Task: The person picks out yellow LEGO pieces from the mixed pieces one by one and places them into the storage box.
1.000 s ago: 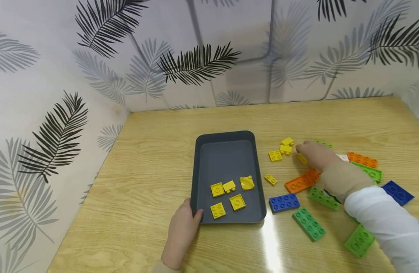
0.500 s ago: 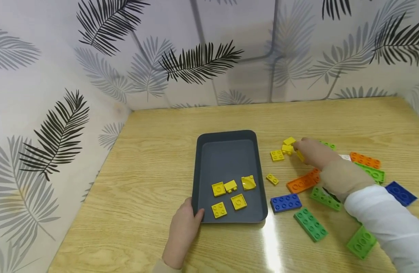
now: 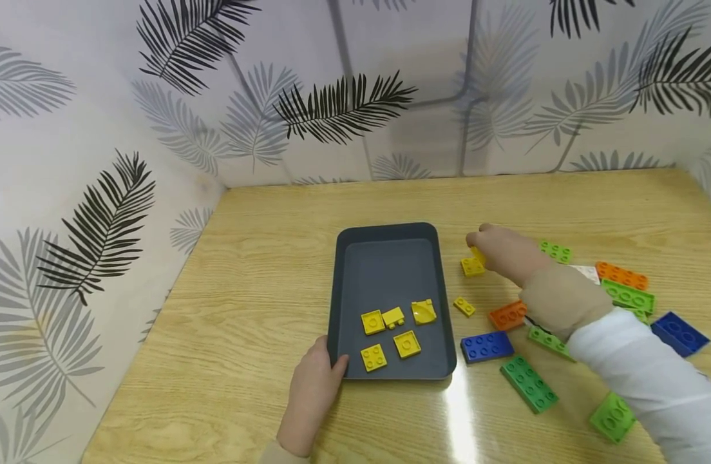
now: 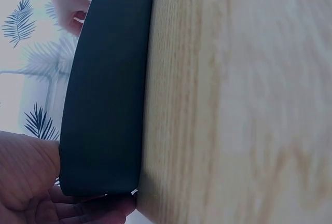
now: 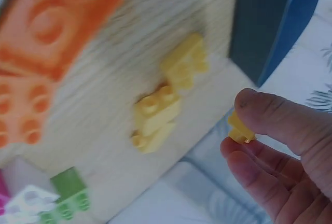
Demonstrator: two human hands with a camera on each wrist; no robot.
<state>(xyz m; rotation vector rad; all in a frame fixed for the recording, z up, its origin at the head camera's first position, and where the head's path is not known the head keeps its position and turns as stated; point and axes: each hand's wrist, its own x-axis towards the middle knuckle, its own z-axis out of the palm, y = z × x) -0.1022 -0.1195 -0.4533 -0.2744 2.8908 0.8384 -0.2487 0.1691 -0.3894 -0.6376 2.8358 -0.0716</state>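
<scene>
My right hand is over the yellow bricks right of the grey tray. In the right wrist view a small yellow brick is pinched between its thumb and fingertips. Other yellow bricks lie on the table close by; in the head view the hand covers most of that group, leaving a four-stud yellow brick partly visible. My left hand holds the tray's near left corner, thumb over the rim. Several yellow bricks lie in the tray's near half.
A two-stud yellow brick lies beside the tray's right wall. Further right are a blue brick, a green brick, an orange brick and others, partly under my right forearm. A patterned curtain borders the table's back and left.
My right hand has moved left with the yellow brick, from beside the orange brick to over the other yellow ones. The left hand has stayed on the tray.
</scene>
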